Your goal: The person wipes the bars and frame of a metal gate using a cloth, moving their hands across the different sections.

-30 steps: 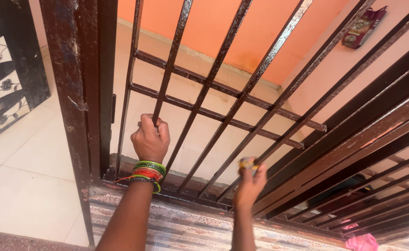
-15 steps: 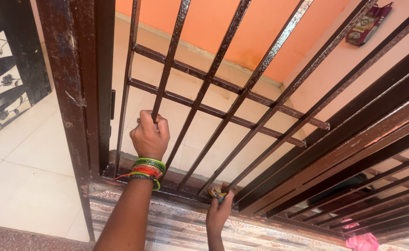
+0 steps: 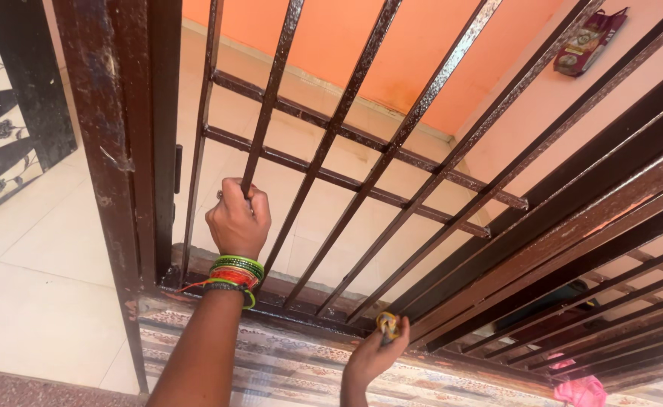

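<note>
- Two hands work at the brown metal gate (image 3: pixel 361 143).
- Your left hand (image 3: pixel 237 222) is clamped around one vertical bar (image 3: pixel 260 128).
- Your right hand (image 3: pixel 373 358) pinches a small yellow object (image 3: pixel 388 325) against the gate's bottom rail (image 3: pixel 301 313).

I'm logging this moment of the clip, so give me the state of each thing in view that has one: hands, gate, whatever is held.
left hand: closed around a vertical bar of the gate.
right hand: pinching a small yellowish object, at the gate's bottom rail.
metal gate: dark brown, bars worn and rusty.
bangles: stacked on the left wrist.
packet: hanging on the pink wall.
pink cloth: crumpled, lower right.
</note>
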